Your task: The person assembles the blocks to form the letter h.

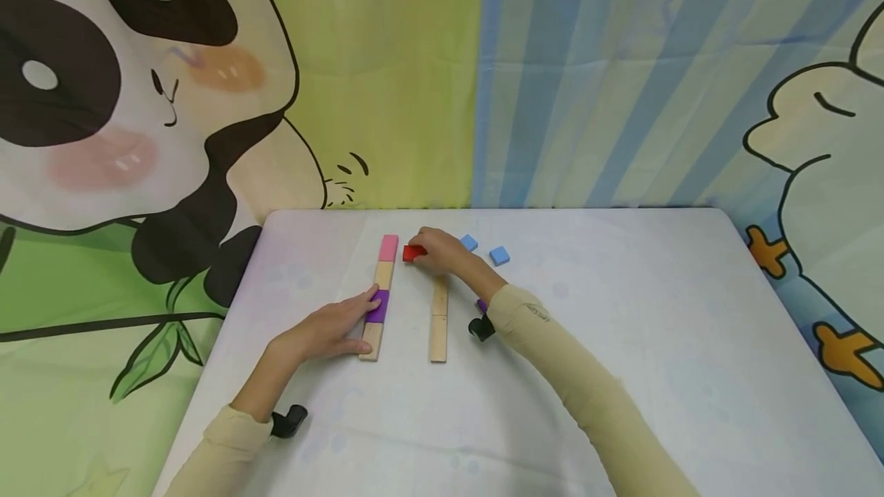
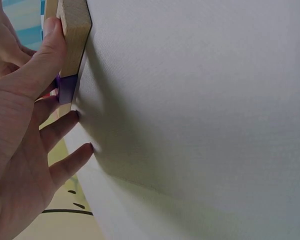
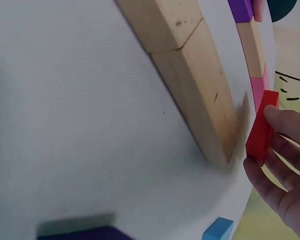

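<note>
My right hand (image 1: 442,250) pinches a red block (image 1: 413,253) between thumb and fingers, beyond the far end of a short row of plain wooden blocks (image 1: 438,336). In the right wrist view, the red block (image 3: 261,131) is tilted near the pink one. My left hand (image 1: 334,326) rests along a longer row on the left. Its thumb touches the nearest plain wooden block (image 2: 76,37), and a fingertip is at the purple block (image 1: 377,307). Beyond that are another plain block (image 1: 383,275) and a pink block (image 1: 388,248) at the far end.
Two light blue blocks (image 1: 499,255) lie behind and right of the right hand. Another purple block (image 1: 481,305) is partly hidden by the right wrist and its black camera (image 1: 481,327). Everything sits on a white-covered table (image 1: 621,290) in front of a cartoon-printed curtain (image 1: 387,60).
</note>
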The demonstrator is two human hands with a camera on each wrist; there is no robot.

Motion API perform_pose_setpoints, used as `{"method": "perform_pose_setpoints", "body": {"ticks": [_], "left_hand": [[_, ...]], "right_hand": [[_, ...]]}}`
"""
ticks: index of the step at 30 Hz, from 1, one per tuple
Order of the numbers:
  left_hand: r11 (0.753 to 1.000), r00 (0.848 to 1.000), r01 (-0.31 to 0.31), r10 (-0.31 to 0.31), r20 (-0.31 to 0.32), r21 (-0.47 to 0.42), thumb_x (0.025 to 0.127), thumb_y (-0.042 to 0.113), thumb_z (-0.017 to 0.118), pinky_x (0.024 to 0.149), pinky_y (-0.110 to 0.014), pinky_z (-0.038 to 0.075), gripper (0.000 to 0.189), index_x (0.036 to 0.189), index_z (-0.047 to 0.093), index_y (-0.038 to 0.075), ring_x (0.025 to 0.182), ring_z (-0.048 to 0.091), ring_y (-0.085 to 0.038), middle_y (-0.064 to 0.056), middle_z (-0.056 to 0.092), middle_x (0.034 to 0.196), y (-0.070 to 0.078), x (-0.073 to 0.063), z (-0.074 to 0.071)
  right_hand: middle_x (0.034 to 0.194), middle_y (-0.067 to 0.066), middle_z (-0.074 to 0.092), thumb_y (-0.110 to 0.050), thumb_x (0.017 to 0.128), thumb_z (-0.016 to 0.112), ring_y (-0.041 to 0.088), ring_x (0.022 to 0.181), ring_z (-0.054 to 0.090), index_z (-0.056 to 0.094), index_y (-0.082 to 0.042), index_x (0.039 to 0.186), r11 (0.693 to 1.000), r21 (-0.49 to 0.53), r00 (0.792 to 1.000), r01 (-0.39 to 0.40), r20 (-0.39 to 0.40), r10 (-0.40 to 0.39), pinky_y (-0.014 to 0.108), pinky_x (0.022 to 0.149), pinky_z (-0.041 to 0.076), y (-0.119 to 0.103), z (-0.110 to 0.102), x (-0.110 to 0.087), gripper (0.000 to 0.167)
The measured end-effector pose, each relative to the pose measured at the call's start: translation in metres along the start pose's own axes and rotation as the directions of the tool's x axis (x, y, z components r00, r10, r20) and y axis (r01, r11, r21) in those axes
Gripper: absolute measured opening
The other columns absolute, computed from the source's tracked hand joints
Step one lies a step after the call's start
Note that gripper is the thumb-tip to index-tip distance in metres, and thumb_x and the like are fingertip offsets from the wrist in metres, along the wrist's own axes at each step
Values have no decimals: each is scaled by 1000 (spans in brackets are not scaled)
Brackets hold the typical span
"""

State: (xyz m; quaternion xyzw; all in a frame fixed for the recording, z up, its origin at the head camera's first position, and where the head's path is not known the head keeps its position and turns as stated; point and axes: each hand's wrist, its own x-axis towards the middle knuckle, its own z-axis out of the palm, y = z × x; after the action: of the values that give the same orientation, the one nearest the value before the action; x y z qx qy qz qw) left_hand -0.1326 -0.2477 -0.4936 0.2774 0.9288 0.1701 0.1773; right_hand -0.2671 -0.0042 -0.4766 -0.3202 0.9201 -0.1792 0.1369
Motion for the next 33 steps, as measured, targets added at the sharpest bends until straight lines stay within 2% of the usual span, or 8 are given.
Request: {"method": "perform_pose_setpoints", "body": {"ticks": [10, 25, 33], "left_hand": [[1000, 1000, 7, -7, 13, -5, 84, 47, 69, 117, -49, 33, 101, 156, 12, 4, 147, 29, -29, -10, 25, 161, -1, 3, 1], [1000, 999, 21, -20, 29, -15, 84, 49, 69, 117, -49, 32, 102, 156, 11, 6, 148, 28, -29, -10, 22, 162, -3, 4, 3], [1000, 1000, 19, -19, 18, -15, 83, 50, 69, 116, -50, 33, 102, 156, 11, 6, 148, 28, -29, -9, 22, 162, -4, 3, 4]], "right_hand": [[114, 9, 63, -19, 94, 65, 17, 96, 55, 64, -9, 126, 998, -52, 999, -21, 38, 23, 29, 87, 49, -7, 8, 17, 34], [116, 8, 62, -21, 94, 65, 17, 98, 55, 62, -10, 129, 996, -72, 999, -44, 18, 46, 29, 89, 51, -10, 18, 18, 37], [119, 8, 62, -24, 94, 65, 17, 99, 55, 62, -11, 130, 996, -70, 999, -51, -2, 51, 30, 88, 51, -9, 21, 18, 38]]}}
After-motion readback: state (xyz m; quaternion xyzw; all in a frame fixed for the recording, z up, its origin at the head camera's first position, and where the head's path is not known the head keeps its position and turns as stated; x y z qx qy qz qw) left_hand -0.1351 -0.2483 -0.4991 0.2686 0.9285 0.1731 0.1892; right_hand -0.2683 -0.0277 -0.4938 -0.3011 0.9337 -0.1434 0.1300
